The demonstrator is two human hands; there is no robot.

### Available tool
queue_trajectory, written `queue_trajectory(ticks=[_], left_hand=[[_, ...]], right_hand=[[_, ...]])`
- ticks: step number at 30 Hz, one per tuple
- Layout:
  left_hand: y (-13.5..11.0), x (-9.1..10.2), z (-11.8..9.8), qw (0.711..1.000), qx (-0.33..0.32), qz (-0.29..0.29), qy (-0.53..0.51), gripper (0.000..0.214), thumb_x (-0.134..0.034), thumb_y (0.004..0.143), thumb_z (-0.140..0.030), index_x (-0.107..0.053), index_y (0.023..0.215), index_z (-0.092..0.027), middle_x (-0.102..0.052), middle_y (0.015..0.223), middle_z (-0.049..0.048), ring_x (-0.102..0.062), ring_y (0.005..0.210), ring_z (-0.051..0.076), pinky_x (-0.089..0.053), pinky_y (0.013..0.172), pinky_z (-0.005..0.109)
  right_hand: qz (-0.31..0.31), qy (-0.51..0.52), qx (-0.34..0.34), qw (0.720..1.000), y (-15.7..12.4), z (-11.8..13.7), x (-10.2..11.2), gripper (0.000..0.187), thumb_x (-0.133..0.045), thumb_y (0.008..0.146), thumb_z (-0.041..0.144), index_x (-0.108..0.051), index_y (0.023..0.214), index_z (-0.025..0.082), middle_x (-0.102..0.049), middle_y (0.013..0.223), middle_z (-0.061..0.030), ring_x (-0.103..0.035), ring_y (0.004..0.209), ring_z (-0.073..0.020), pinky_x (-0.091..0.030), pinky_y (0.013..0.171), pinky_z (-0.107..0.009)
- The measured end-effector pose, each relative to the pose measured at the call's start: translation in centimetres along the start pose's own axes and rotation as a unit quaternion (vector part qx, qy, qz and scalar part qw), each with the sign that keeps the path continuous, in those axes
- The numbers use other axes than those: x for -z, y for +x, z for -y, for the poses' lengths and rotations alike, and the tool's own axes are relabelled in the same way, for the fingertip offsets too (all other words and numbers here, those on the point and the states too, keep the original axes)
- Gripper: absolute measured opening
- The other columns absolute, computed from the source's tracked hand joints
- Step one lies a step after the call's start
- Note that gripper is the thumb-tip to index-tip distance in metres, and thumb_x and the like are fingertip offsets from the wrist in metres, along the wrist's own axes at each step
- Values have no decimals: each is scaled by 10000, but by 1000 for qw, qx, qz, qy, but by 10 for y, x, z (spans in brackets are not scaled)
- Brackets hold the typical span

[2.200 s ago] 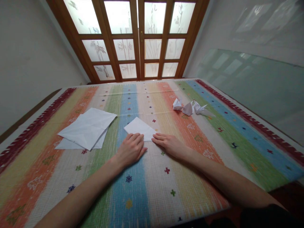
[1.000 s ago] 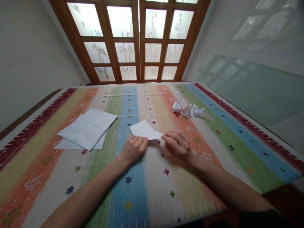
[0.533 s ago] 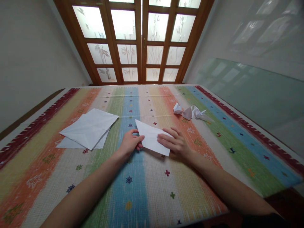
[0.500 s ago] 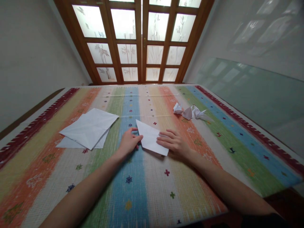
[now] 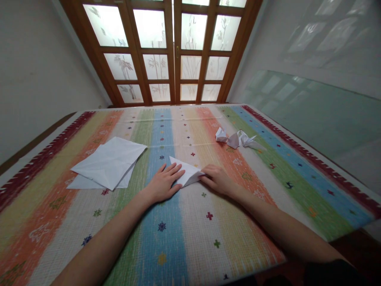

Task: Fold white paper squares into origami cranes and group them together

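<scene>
A folded sheet of white paper (image 5: 188, 171) lies on the striped tablecloth in front of me, its narrow point toward the far left. My left hand (image 5: 165, 182) rests flat over the paper's left side, fingers spread. At the right corner, my right hand (image 5: 216, 177) pinches the paper between thumb and fingers, and the edge there is lifted and bent over. The fingertips of the right hand partly cover that corner.
Several white paper sheets (image 5: 110, 161) lie stacked on the left. Folded white paper figures (image 5: 233, 140) stand at the back right, one crane-like. The patterned tablecloth (image 5: 190, 238) covers the table, with walls at both sides and a wood-framed glass door (image 5: 175, 51) behind.
My left hand has gone from holding the paper's left edge to lying flat on it. The right hand has closed on the right corner and bent it up and over.
</scene>
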State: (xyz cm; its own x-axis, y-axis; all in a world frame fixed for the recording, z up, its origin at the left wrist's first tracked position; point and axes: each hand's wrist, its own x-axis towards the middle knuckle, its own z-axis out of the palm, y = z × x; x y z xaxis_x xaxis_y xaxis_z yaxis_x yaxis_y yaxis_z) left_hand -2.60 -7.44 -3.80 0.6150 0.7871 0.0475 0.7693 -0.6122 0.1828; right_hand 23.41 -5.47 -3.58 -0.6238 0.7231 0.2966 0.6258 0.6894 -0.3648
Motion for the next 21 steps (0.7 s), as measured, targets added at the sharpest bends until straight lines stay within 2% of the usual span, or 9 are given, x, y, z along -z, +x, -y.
queue_trajectory(ticks=[2,4,9,14,18,21], left_hand=[[0,1,0,1000,0,1,-3,478,-387,967,-398,-444,1417,-249,-400,1520,76,-326,1422,258,-220,1155,507],[1,1,0,1000,2,2,-3,464,-343,984,-375,-442,1420,-250,-400,1520,69,-324,1423,251,-217,1157,507],[2,0,-2,1000,9,-3,4,495,-357,978,-473,-462,1407,-249,-414,1512,76,-344,1409,273,-235,1147,517],[2,2,-7,999,0,-8,34,517,-428,954,-426,-387,1453,-296,-411,1511,84,-361,1391,296,-258,1122,540],[2,2,-9,999,-1,0,54,466,-429,956,-396,-427,1420,-357,-397,1519,62,-358,1386,310,-266,1104,562],[2,2,-10,999,1,8,54,475,-432,952,-439,-438,1417,-339,-380,1528,81,-347,1392,325,-256,1104,571]], right_hand=[[-10,-39,-70,997,5,4,-1,208,-527,926,272,-626,775,169,-660,787,-72,-606,775,-194,-465,707,-306],[-12,-58,-103,993,10,8,-3,179,-538,924,262,-616,796,165,-652,812,-74,-596,789,-196,-453,712,-303],[1,-55,-130,990,14,12,-5,140,-552,923,247,-620,835,163,-664,853,-77,-601,801,-196,-447,717,-301],[-20,-46,-153,987,16,10,-5,127,-593,904,289,-615,863,171,-669,821,-60,-607,766,-190,-441,697,-302],[-52,-78,-147,985,10,1,-6,179,-609,891,355,-604,888,176,-676,858,-75,-614,783,-208,-438,698,-320],[-62,-101,-173,978,1,-10,-2,221,-637,861,402,-590,856,186,-671,821,-68,-606,734,-208,-416,652,-314]])
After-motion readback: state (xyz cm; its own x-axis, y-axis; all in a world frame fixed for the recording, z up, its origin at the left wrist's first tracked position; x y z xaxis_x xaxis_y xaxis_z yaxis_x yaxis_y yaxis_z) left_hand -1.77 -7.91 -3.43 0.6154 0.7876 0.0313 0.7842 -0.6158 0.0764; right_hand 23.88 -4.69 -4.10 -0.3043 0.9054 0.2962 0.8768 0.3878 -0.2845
